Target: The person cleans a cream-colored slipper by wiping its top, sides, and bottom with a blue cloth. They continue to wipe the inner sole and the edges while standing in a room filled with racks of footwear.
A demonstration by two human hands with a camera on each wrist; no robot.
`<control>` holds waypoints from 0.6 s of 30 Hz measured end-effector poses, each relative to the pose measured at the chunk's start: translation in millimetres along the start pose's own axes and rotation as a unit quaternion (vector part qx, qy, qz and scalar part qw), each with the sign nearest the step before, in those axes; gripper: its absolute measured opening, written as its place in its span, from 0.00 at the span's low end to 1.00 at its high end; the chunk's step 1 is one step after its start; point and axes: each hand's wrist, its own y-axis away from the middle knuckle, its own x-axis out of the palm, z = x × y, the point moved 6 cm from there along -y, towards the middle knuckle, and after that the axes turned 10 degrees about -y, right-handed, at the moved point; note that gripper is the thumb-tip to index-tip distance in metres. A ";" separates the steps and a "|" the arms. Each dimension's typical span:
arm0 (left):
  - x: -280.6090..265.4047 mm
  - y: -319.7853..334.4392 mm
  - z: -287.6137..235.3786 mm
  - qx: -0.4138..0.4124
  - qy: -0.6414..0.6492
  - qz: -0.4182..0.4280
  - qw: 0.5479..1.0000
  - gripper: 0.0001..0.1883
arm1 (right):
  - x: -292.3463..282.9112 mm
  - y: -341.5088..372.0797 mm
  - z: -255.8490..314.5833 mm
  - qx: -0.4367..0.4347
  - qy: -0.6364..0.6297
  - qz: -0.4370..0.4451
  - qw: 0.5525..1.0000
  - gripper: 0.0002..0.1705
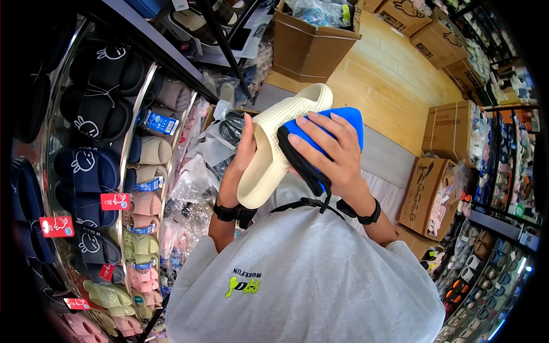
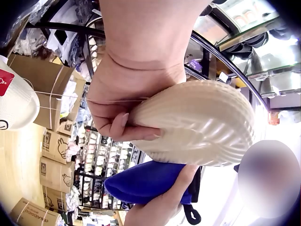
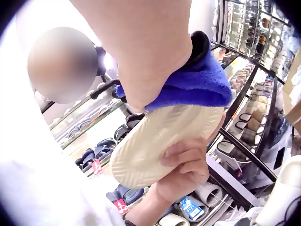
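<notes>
A cream textured slipper (image 1: 264, 177) is held in front of the chest, tilted, its toe end away from the body. My left hand (image 1: 245, 151) grips it from the left side; in the left wrist view that hand (image 2: 127, 110) curls its fingers around the slipper (image 2: 202, 122). A blue plush cloth with a black edge (image 1: 349, 123) lies against the slipper's right side. My right hand (image 1: 331, 154) holds this cloth, fingers spread over it. The right wrist view shows the blue cloth (image 3: 202, 87) at the slipper's edge and left fingers across the sole (image 3: 150, 146).
Racks of slippers (image 1: 94, 166) with red tags stand at the left. Clear plastic bags (image 1: 194, 183) lie beside them. An open cardboard box (image 1: 311, 48) is ahead, and several more cartons (image 1: 446, 128) line the right side of the wooden floor (image 1: 380, 74).
</notes>
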 end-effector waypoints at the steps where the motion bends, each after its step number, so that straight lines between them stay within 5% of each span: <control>1: -4.2 -2.6 3.7 -0.001 0.038 -0.014 0.999 0.59 | 1.1 1.3 3.1 -0.008 0.006 0.000 1.000 0.31; 8: -11.5 -2.2 15.3 0.022 0.248 0.237 0.939 0.60 | -2.0 2.7 -1.2 -0.019 0.008 0.028 0.999 0.30; 9: -11.6 3.1 9.3 -0.014 -0.012 0.006 1.000 0.60 | -5.6 1.4 -5.4 -0.009 0.010 0.010 1.000 0.31; 10: -13.2 2.1 13.2 -0.017 0.045 -0.030 0.998 0.59 | -8.5 0.3 -8.6 0.004 0.004 -0.009 1.000 0.31; 18: -7.0 6.3 7.4 -0.024 -0.028 -0.010 0.999 0.59 | 5.6 7.9 14.2 -0.037 0.000 0.010 0.999 0.28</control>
